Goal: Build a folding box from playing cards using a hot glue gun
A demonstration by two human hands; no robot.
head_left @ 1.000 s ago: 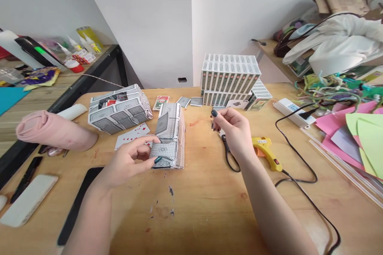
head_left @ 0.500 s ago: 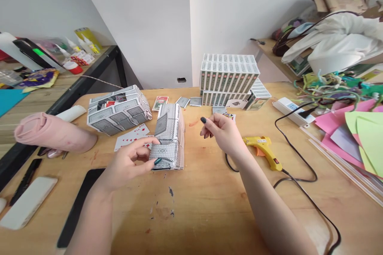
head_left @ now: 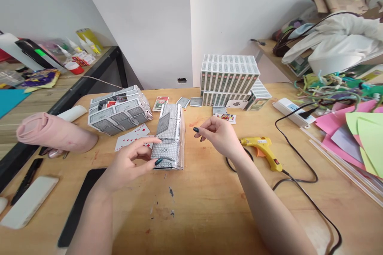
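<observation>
A long box covered with grey-backed playing cards (head_left: 169, 131) stands on the wooden table in front of me. My left hand (head_left: 134, 157) holds its near left end, thumb at the lower front and fingers on the upper side. To the right of the box, my right hand (head_left: 217, 133) hovers above the table, thumb and fingers pinched together; anything between them is too small or hidden to make out. Face-up red-suit cards (head_left: 131, 137) lie partly behind my left hand. A second card-covered box (head_left: 119, 109), open on top with things inside, sits further back to the left.
A yellow glue gun (head_left: 263, 149) with a black cable lies to the right, near a white power strip (head_left: 293, 110). Stacked card packs (head_left: 229, 79) stand at the back. A pink roll (head_left: 56, 133), a black phone-like slab (head_left: 80, 207) and a white case (head_left: 30, 203) occupy the left.
My right hand has moved slightly left and down, closer to the box, still pinched. My left hand keeps its hold on the box.
</observation>
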